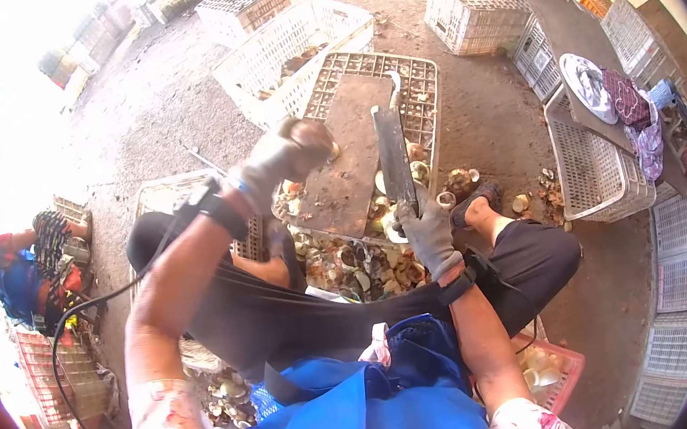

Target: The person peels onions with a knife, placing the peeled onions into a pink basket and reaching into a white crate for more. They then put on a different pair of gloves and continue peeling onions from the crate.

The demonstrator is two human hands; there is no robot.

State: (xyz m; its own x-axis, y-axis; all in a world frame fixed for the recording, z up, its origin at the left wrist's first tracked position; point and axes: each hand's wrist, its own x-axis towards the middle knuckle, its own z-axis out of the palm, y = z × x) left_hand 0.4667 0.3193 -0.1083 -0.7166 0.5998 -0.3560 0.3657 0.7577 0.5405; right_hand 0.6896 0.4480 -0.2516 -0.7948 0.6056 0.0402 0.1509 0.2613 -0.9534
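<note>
My right hand point(427, 230), in a grey glove, is wrapped round the handle of a large cleaver point(394, 154). Its long dark blade points away from me, over the right edge of a brown wooden board point(348, 142). The board lies across an upturned plastic crate point(420, 87). My left hand point(290, 153), also gloved, is closed and smeared by motion over the board's left edge. A small pale bit shows by its fingers; I cannot tell what it is. Below the board, between my legs, is a heap of brown and whitish shell-like pieces point(366, 267).
A white crate point(288, 26) with some pieces inside stands beyond the board. Another crate point(599, 156) stands at right, below a plank with cloths point(637, 109). A pink crate point(562, 384) of pale pieces is by my right side. Another person point(19, 268) sits at far left.
</note>
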